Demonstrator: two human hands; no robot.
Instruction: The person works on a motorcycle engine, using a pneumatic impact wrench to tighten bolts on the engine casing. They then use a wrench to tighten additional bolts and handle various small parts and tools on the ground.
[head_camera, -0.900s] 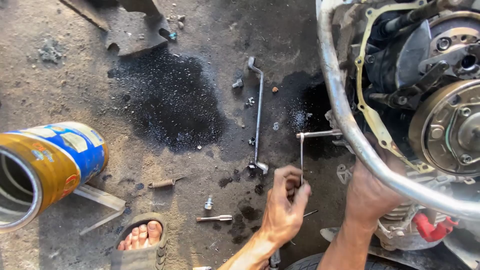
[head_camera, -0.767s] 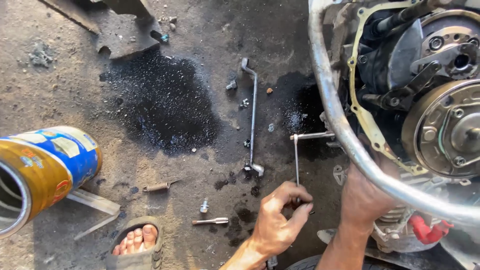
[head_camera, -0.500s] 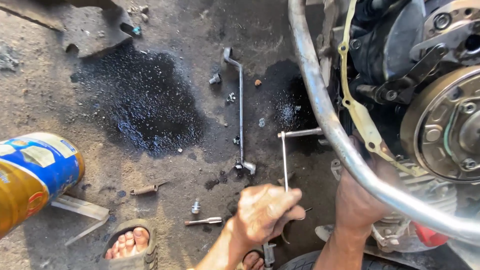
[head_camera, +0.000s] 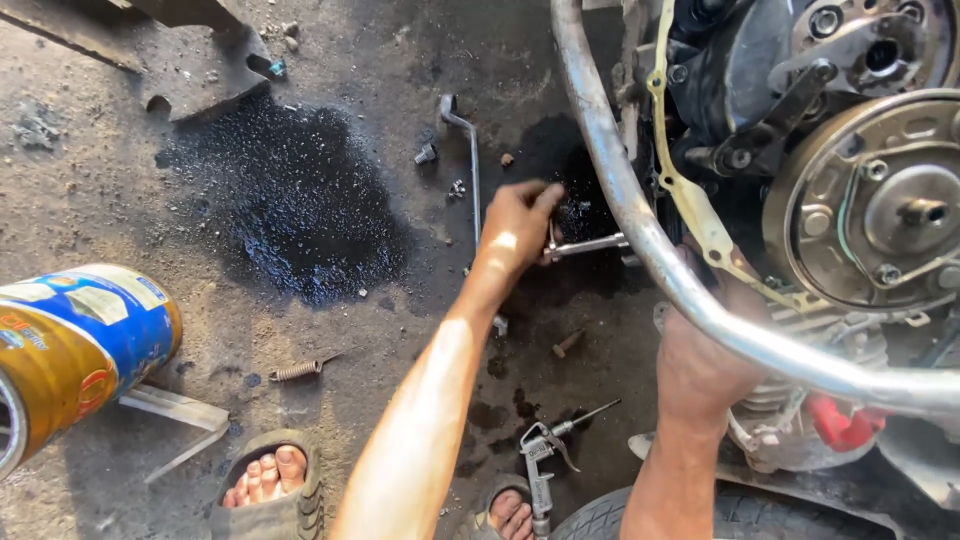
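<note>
Seen from the head camera, the left hand (head_camera: 518, 225) reaches far out over the oily concrete floor (head_camera: 120, 210), its fingers curled around the near end of a T-handle wrench (head_camera: 590, 243); the wrench's shaft runs right toward the engine (head_camera: 850, 190), passing behind the curved chrome pipe (head_camera: 640, 240). The right hand (head_camera: 705, 355) is pushed in under that pipe against the engine's lower part; its fingers are hidden, so I cannot tell whether they are spread or gripping. Just left of the left hand lies a long bent speed wrench (head_camera: 470, 160), with small sockets (head_camera: 428, 153) beside it. A dark oil stain (head_camera: 290, 210) spreads further left. Near the arm lie a coil spring (head_camera: 295, 370), an air blow gun (head_camera: 540, 455), and a blue-and-yellow can (head_camera: 80, 350) on its side. Two sandalled feet (head_camera: 270, 480) show at the near edge.
</note>
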